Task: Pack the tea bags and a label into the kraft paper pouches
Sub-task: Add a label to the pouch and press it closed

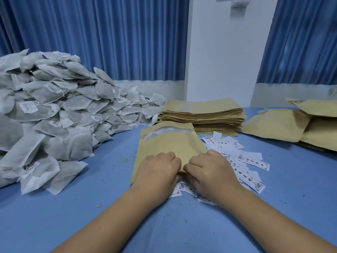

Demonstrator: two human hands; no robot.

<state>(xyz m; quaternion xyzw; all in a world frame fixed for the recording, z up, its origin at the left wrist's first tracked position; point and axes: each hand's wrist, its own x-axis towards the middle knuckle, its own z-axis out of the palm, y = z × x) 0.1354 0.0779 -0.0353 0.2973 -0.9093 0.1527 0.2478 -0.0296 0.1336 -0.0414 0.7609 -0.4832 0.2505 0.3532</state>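
At the lower centre of the frame, a person's left hand [158, 170] and right hand [209, 170] are meeting side by side, both pinching the near edge of a kraft paper pouch [169, 143] with curled fingers. The pouch is lying on the blue surface [91, 207] at centre frame, its open mouth facing away and showing a pale lining. Printed paper labels [246, 165] are spilling out from beneath the hands and the pouch toward the right of centre. A large heap of white tea bags [54, 110] is filling the left side, its nearest bags lying just left of the pouch. Behind the pouch, a stack of flat pouches [202, 114] is sitting at centre, while bulkier pouches [277, 125] are piling up at the right edge. Blue curtains [118, 33] are hanging across the top, either side of a white wall [222, 52].
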